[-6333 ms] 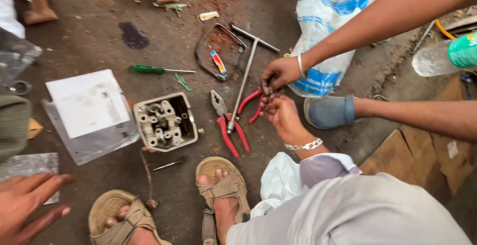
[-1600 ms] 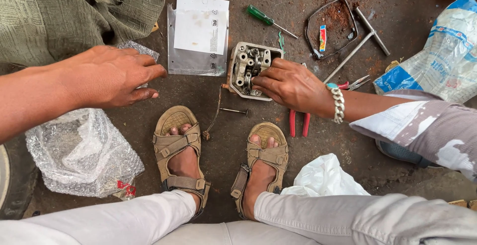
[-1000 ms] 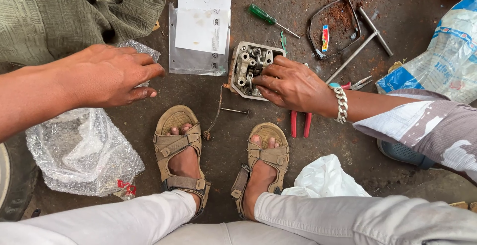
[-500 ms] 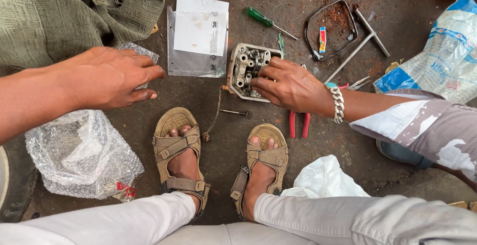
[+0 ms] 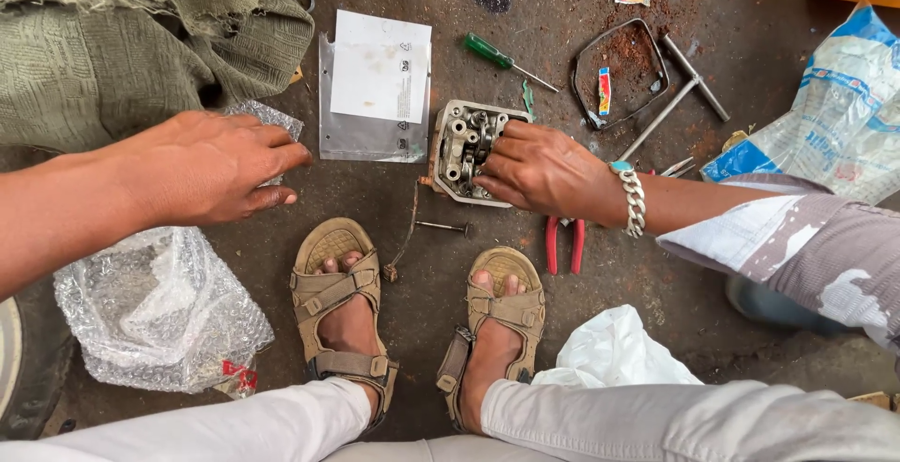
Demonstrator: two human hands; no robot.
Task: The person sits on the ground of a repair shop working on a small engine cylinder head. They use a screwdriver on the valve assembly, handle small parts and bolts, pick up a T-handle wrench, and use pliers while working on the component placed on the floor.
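Head view, one entry.
- Engine head (image 5: 457,148): on the floor (image 5: 403,200), above the sandalled feet, valve side up.
- Right hand (image 5: 544,171): fingers curled onto the engine head's right edge. Whether they pinch a part cannot be told.
- Left hand (image 5: 211,167): spread, palm down, holding nothing, over bubble wrap (image 5: 274,117).
- Step, judged: fingering the valve gear; next calls for a steadied engine head.
- Pliers (image 5: 564,245): under the right wrist.

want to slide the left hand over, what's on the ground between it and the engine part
In the head view, a plastic sleeve with a white paper lies between the left hand and engine part; below it, bare ground.
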